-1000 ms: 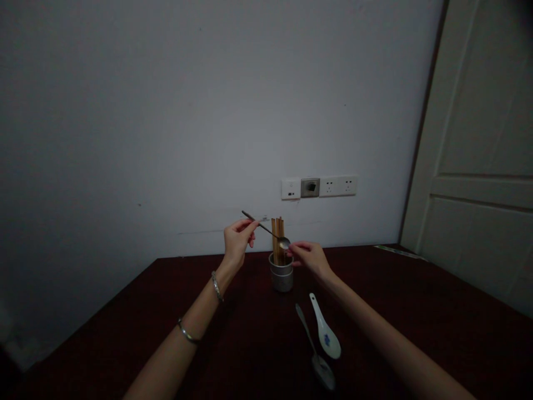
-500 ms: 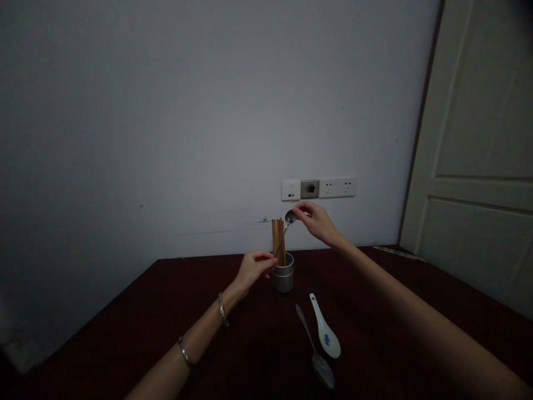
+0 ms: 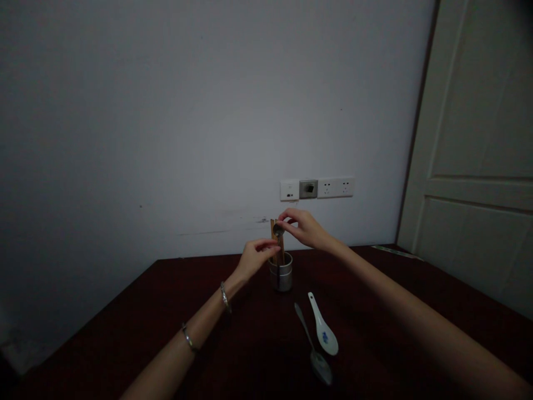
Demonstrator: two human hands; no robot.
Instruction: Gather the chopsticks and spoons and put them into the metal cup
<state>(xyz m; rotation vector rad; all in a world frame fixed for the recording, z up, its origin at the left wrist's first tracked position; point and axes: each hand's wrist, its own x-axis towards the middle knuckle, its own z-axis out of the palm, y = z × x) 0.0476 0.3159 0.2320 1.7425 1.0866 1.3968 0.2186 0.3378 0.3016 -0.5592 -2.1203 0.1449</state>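
"Where's the metal spoon [image 3: 278, 230]?"

"Upright before the metal chopstick cup [image 3: 285, 281], bowl at twelve o'clock; right hand [image 3: 306, 229] pinching that bowl, left hand [image 3: 254, 259] at the handle, its grip unclear."

"Handling?"

"Likely light, stiff, slick; pinch the neck."

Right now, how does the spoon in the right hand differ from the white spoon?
The held spoon is dark grey metal; the white spoon has a blue mark. The held spoon is nearly upright, bowl uppermost in the grip of the right hand; the white spoon lies on the table. Both have a handle and a bowl.
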